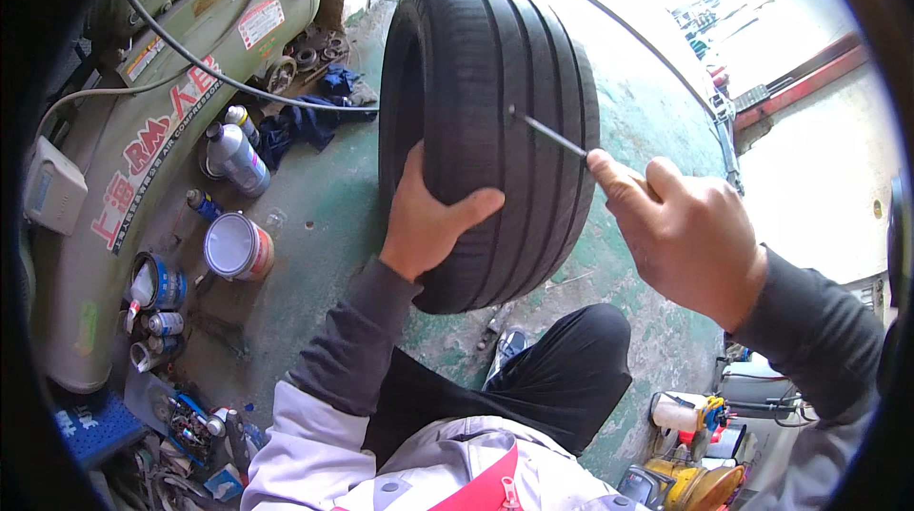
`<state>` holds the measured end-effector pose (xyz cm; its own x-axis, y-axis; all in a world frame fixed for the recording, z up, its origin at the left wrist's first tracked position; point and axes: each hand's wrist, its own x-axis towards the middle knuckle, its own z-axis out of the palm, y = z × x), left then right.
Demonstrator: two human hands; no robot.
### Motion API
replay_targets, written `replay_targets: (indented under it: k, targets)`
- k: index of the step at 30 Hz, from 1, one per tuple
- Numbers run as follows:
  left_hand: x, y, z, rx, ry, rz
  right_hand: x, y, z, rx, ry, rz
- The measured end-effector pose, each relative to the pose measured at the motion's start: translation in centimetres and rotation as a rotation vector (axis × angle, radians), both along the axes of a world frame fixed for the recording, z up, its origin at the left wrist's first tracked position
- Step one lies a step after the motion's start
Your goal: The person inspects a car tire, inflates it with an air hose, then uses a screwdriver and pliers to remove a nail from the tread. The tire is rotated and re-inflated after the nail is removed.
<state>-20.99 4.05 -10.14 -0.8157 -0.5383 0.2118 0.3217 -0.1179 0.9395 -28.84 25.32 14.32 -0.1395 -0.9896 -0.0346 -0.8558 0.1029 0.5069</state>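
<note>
black tyre (486,120) upright on floor; thin metal probe (547,132) seemingly piercing tread.

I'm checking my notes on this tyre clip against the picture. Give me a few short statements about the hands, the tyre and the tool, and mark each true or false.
1. The tyre stands upright on its tread on the green floor. True.
2. The left hand holds the thin metal tool. False: the left hand rests on the tyre's tread and sidewall; the right hand grips the tool.
3. The tool's tip meets the tread in one of its grooves. True.
4. The tyre is mounted on a wheel rim. False: no rim shows at its visible sidewall opening.
5. A paint can stands on the floor to the left of the tyre. True.
</note>
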Motion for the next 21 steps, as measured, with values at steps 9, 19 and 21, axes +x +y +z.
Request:
replay_targets:
  k: [9, 19, 21]
  targets:
    - [-1.2, -2.4, 0.3, 0.069, 0.052, -0.015, -0.2, -0.4, -14.0, -0.879, -0.543, -0.059]
    - [-2.4, -0.9, 0.1, 0.035, 0.060, 0.000, 0.6, -1.1, -20.9, -1.104, -0.477, -0.189]
    - [-2.3, -0.7, 0.0, 0.036, 0.048, 0.019, 0.5, -0.7, -20.9, -1.078, -0.447, -0.210]
